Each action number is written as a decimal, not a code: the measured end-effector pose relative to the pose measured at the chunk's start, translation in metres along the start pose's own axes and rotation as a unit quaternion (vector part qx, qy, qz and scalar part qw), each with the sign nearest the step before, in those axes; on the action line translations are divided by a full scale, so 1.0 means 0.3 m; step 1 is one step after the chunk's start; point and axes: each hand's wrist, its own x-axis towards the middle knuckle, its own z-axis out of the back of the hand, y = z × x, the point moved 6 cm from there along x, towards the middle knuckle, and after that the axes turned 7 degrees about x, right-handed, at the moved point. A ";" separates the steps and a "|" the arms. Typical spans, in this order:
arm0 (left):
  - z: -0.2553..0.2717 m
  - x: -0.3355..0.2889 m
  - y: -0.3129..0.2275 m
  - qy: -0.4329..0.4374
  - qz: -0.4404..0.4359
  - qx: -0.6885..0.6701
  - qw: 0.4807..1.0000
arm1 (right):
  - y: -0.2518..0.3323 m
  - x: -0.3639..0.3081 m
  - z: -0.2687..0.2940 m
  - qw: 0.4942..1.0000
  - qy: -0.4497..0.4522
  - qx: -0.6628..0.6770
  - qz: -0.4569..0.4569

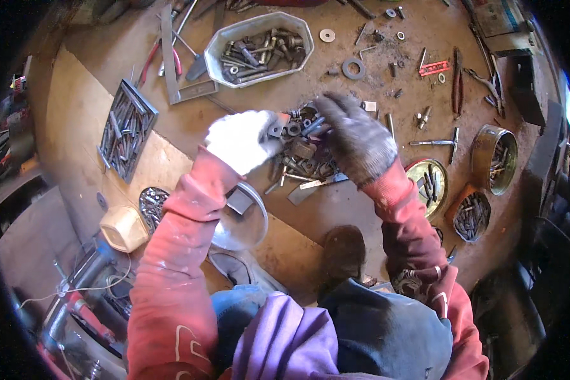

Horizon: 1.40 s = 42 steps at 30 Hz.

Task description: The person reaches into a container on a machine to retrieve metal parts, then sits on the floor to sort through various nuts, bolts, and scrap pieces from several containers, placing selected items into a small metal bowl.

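Observation:
A heap of mixed metal hardware [304,149], with bolts, nuts and small fittings, lies on the floor in front of me. At its left side is my left hand [244,140] in a white glove, fingers curled around a small metal block with a hole [275,131]. My right hand [358,136], in a dirty grey glove, reaches over the heap's right side. Its fingers are extended and slightly blurred, near a bluish bolt [313,126]; I see nothing held in them. The undersides of both hands are hidden.
Beyond the heap stands a grey tub of bolts [214,63]. A dark tray of pins [152,114] lies left; round tins [478,158] stand right. Nearby are a T-handle tool [453,145], pliers [457,82], a steel square [168,57] and a clear round lid [263,221].

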 end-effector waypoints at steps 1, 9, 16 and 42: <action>-0.007 0.008 0.018 0.013 0.021 -0.004 1.000 | -0.004 0.007 -0.001 1.000 0.001 -0.001 0.000; -0.025 -0.062 0.238 -0.102 0.138 -0.152 0.973 | -0.010 -0.176 -0.076 0.991 0.097 -0.047 -0.075; 0.003 -0.021 0.126 -0.100 0.126 -0.165 0.973 | 0.012 -0.120 -0.189 0.990 0.038 0.026 -0.131; -0.086 -0.093 -0.099 0.080 0.037 0.107 0.990 | 0.071 -0.187 -0.253 0.994 0.103 -0.026 -0.026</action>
